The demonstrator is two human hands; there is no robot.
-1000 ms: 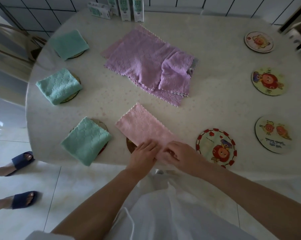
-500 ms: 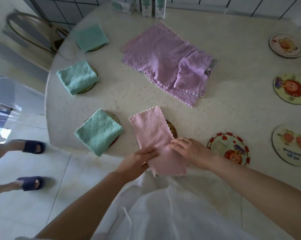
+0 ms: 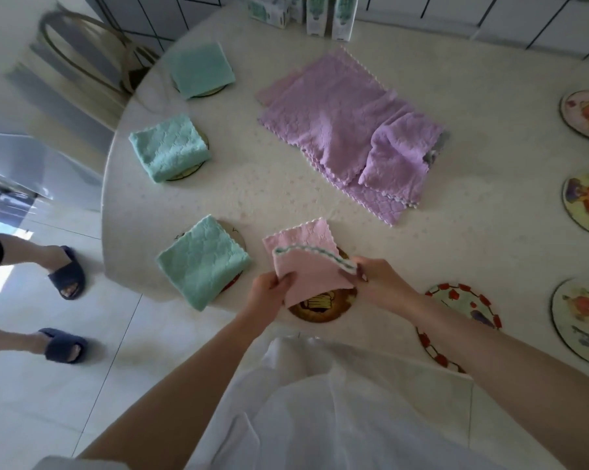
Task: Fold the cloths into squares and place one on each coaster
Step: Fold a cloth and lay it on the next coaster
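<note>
Left hand (image 3: pixel 269 289) pinched shut on lower left corner of pink cloth (image 3: pixel 311 262); right hand (image 3: pixel 382 283) pinched shut on its right corner, at the white scalloped trim. Cloth folded over on itself, near half lifted, far half lying on tabletop (image 3: pixel 252 184) at near edge, above brown round coaster (image 3: pixel 320 305) partly covered by it. Fabric plush, embossed quilt pattern, wavy hem. Three teal folded squares along left edge, each on a coaster: near (image 3: pixel 203 262), middle (image 3: pixel 169 148), far (image 3: pixel 201 69). Lilac cloth pile (image 3: pixel 347 130) at centre, unfolded, rumpled on right. Bare picture coasters along right edge, one red-rimmed (image 3: pixel 462 320) just right of right hand. Tabletop pale, speckled, rounded. Cartons (image 3: pixel 320 11) at far edge. Tiled floor; slippered feet (image 3: pixel 64 273) at left.
</note>
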